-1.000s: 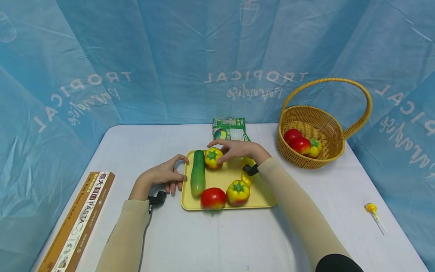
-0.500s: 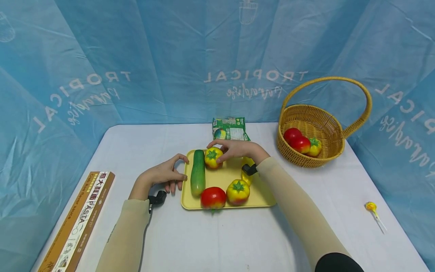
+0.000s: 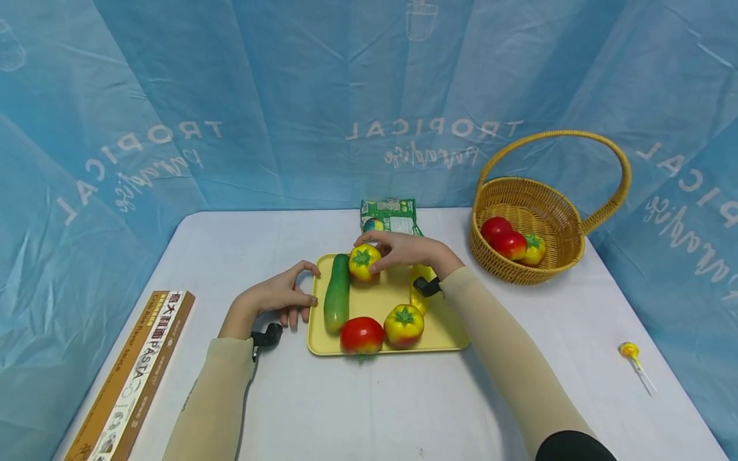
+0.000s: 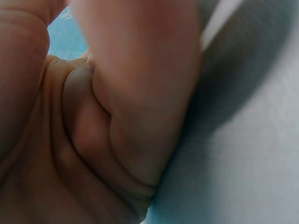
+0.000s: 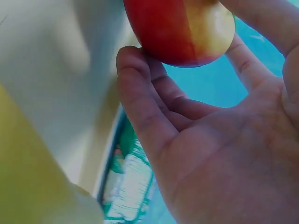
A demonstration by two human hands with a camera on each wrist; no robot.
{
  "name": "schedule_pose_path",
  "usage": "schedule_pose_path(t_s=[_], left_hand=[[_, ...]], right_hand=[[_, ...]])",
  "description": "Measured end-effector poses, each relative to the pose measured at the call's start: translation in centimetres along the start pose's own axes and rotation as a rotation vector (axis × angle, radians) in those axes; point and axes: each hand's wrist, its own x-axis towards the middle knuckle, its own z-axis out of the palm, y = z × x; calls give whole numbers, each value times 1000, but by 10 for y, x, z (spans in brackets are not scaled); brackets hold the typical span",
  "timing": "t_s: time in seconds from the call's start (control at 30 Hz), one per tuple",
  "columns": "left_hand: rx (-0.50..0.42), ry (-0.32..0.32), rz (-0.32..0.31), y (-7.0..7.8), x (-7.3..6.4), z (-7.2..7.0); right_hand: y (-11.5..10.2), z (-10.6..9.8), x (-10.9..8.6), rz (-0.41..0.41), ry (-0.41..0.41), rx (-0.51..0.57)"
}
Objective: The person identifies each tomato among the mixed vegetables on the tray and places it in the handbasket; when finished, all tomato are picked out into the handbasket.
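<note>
In the head view, a yellow tray (image 3: 446, 342) lies mid-table. My right hand (image 3: 400, 248) pinches a yellow-and-red toy tomato (image 3: 361, 257) with a green star-shaped top, over the tray's far side. The right wrist view shows this tomato (image 5: 180, 30) between the thumb and fingers. My left hand (image 3: 277, 296) holds the tray's left rim, with thumb and index fingertips on it; its wrist view shows only bent fingers (image 4: 140, 93) and white cloth. A green cucumber (image 3: 336, 294), a red tomato (image 3: 361, 335), another yellow-red tomato (image 3: 404, 326) and a partly hidden yellow thing (image 3: 418, 299) lie in the tray.
A wicker basket (image 3: 556, 253) at the back right contains two red fruits (image 3: 510, 246) and a yellow one (image 3: 534, 250). Behind the tray lies a green packet (image 3: 398, 214). A pasta box (image 3: 135, 378) is on the left, a lollipop (image 3: 630, 352) on the right.
The pinched tomato has risen slightly and shifted right with my right hand. The cucumber's far end has tipped a little to the right. My left hand has stayed put.
</note>
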Motion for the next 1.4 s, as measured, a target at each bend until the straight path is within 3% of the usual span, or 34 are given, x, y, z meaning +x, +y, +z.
schedule_pose_path(t_s=[0.2, 0.7, 0.97, 1.1, 1.27, 1.4], left_hand=[[4, 3, -8, 0, -1, 1], [-14, -6, 14, -1, -2, 2], [-17, -3, 13, 0, -1, 1], [-20, -2, 10, 1, -1, 2], [-24, 1, 7, 1, -2, 2], [-25, -2, 6, 1, -2, 2]], right_hand=[[-8, -5, -15, -39, 30, 20], [-10, -13, -73, -96, 205, 85], [-4, -25, -117, -39, 325, 157], [5, -34, -137, -45, 382, 142], [19, -44, -154, -63, 461, 152], [24, -47, -165, -22, 526, 182]])
